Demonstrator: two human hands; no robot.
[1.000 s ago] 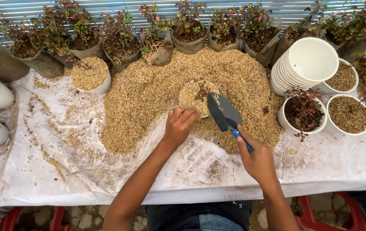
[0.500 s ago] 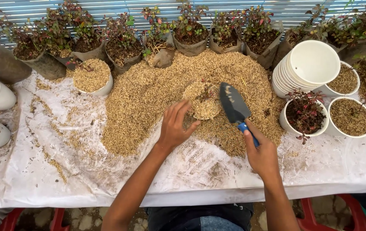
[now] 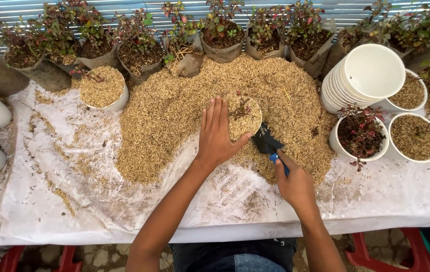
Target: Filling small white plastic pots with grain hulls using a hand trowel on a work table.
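My left hand (image 3: 217, 134) rests flat against the near side of a white pot (image 3: 245, 117) filled with husk and a small red-leaved plant, set in the big husk pile (image 3: 174, 111). My right hand (image 3: 295, 184) grips the blue handle of a dark trowel (image 3: 266, 142), whose blade points down into the husk just right of that pot.
A stack of empty white pots (image 3: 363, 75) lies on its side at right, beside a potted plant (image 3: 360, 135) and husk-filled pots (image 3: 415, 136). Bagged plants (image 3: 139, 50) line the far edge. Another husk-filled pot (image 3: 105, 89) stands at left. White sheeting (image 3: 74, 201) covers the table.
The left hand has moved forward onto the pot's side. The right hand has lowered the trowel from above the pile down into the husk next to the pot.
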